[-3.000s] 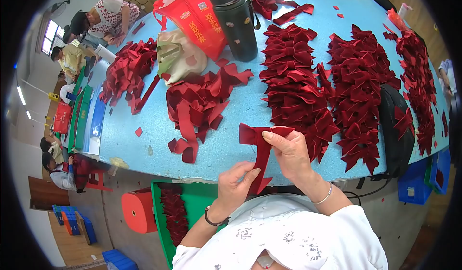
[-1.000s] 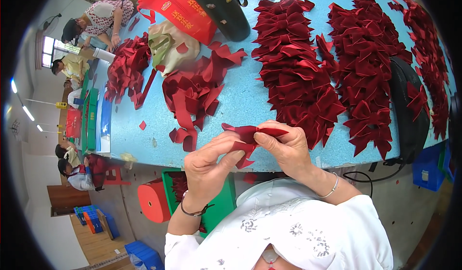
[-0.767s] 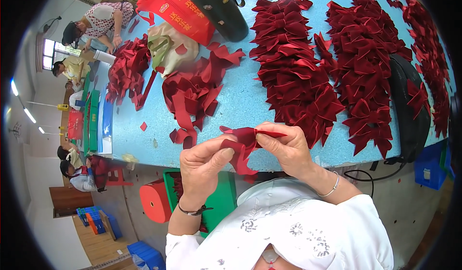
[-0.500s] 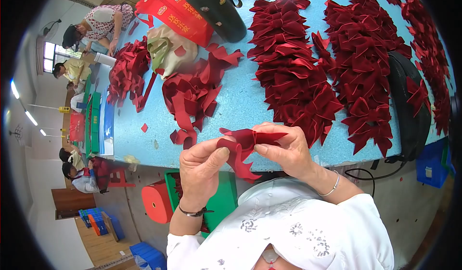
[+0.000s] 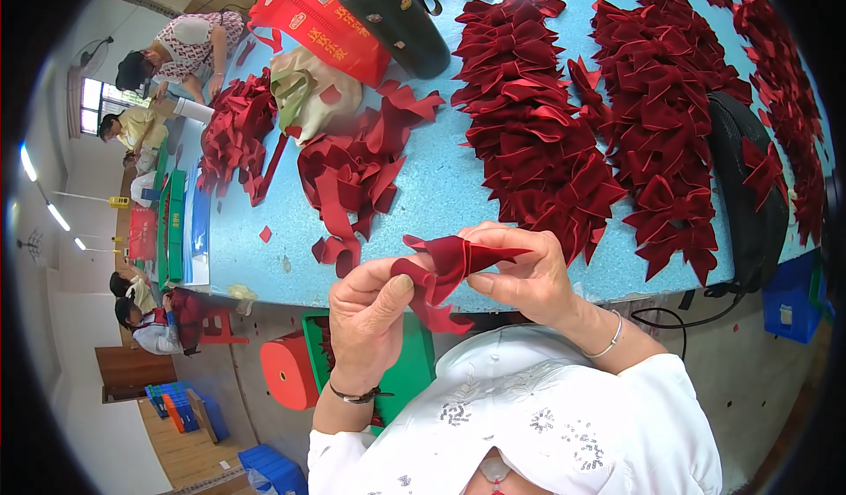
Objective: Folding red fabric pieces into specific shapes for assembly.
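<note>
Between my hands, over the near edge of the table, is a dark red velvet ribbon bow (image 5: 449, 264) with loops and tails partly folded. My left hand (image 5: 370, 310) pinches its left side between thumb and fingers. On the other side, my right hand (image 5: 522, 270) grips the bow, thumb below and fingers behind. A loose heap of red ribbon pieces (image 5: 352, 178) lies beyond my left hand. Past my right hand, finished-looking bows (image 5: 529, 125) are stacked in a long row, with a second row of bows (image 5: 661, 125) to its right.
A black tumbler (image 5: 397, 23), a red bag (image 5: 308, 19) and a cream cloth bundle (image 5: 317, 98) stand at the back. A black bag (image 5: 745, 178) lies at the right. Below the edge are a green bin (image 5: 410, 363) and a red stool (image 5: 286, 370). Co-workers sit and stand at left.
The bow has turned slightly between my fingers, and its lower tail has shifted. Both hands stay almost in place. A co-worker at the far left has leaned a little.
</note>
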The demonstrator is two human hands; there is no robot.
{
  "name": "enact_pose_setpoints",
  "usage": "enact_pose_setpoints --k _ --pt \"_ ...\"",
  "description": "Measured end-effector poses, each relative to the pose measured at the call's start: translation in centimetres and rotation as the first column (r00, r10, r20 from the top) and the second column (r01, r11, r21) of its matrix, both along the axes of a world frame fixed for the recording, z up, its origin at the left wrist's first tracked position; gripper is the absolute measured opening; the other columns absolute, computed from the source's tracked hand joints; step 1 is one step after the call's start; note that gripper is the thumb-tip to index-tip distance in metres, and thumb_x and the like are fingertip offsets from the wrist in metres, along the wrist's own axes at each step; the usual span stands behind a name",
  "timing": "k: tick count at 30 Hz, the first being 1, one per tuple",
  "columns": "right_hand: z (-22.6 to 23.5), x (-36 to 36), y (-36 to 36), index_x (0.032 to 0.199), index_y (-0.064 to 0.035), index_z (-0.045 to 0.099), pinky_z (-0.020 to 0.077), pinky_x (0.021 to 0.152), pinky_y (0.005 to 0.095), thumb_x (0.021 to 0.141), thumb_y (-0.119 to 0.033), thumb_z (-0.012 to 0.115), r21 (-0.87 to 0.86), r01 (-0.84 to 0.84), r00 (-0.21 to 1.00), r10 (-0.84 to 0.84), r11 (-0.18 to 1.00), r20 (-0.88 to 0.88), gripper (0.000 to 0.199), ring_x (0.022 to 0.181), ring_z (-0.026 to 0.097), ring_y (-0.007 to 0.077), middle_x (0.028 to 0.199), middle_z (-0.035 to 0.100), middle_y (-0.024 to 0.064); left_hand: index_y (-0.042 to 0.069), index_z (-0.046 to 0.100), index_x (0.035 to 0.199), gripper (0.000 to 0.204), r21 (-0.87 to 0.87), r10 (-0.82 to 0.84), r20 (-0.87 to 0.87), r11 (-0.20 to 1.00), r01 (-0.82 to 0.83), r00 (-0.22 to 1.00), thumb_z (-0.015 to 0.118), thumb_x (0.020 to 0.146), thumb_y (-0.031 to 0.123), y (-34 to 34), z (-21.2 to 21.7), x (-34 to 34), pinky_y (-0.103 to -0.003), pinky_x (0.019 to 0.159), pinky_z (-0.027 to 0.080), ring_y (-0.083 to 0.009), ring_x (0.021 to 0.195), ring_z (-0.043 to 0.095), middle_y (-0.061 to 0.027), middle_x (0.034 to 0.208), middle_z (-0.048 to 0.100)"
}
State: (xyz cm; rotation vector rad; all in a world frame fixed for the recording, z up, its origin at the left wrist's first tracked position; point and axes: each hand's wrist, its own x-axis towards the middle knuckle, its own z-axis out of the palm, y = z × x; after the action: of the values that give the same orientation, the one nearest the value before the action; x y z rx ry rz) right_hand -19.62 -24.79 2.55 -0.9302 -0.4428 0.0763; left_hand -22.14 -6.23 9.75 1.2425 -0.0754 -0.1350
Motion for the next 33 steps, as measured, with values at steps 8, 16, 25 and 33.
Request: enact_pose_setpoints --k 8,16,25,33 --pt "0.4 0.0 0.1 0.100 0.0049 0.066 0.0499 0.075 0.0244 0.079 0.001 0.071 -0.174 0.091 0.992 -0.104 0.981 -0.070 0.022 0.087 0.060 0.0120 0.096 0.066 0.0088 -0.006 0.065 0.105 0.020 0.081 -0.072 -0.008 0.994 0.073 0.997 0.065 0.087 0.003 -0.2 0.3 -0.4 -0.032 0.089 0.048 -0.0177 0.096 0.062 -0.0154 0.105 0.067" --pt "0.1 0.2 0.4 0.098 0.0038 0.066 0.0519 0.075 0.0257 0.084 0.000 0.066 -0.055 0.022 0.968 -0.035 0.998 -0.247 0.015 0.084 0.062 0.0125 0.093 0.067 0.0083 -0.005 0.067 0.097 0.016 0.369 -0.068 0.196 0.929 -0.009 0.978 0.069 0.082 -0.002 -0.8 0.4 -0.2 -0.035 0.089 0.047 -0.0214 0.100 0.061 -0.0154 0.103 0.067" --pt "0.1 0.4 0.4 0.104 0.0053 0.064 0.0521 0.079 0.0290 0.085 -0.002 0.065 0.132 -0.082 0.914 0.128 0.988 -0.386 0.020 0.084 0.064 0.0150 0.097 0.068 0.0122 -0.003 0.066 0.092 0.021 0.637 -0.222 0.403 0.765 -0.098 0.888 0.074 0.073 -0.003 -0.6 0.1 0.6 -0.038 0.088 0.046 -0.0256 0.095 0.063 -0.0131 0.093 0.068" --pt "-0.2 0.5 1.0 0.099 0.0032 0.065 0.0508 0.072 0.0267 0.086 -0.008 0.067 0.102 -0.037 0.903 0.077 0.994 -0.423 0.017 0.081 0.063 0.0139 0.090 0.068 0.0100 -0.002 0.066 0.089 0.022 0.723 -0.346 0.486 0.675 -0.147 0.803 0.076 0.070 -0.001 -0.6 0.3 1.2 -0.041 0.087 0.046 -0.0261 0.092 0.065 -0.0095 0.086 0.068"
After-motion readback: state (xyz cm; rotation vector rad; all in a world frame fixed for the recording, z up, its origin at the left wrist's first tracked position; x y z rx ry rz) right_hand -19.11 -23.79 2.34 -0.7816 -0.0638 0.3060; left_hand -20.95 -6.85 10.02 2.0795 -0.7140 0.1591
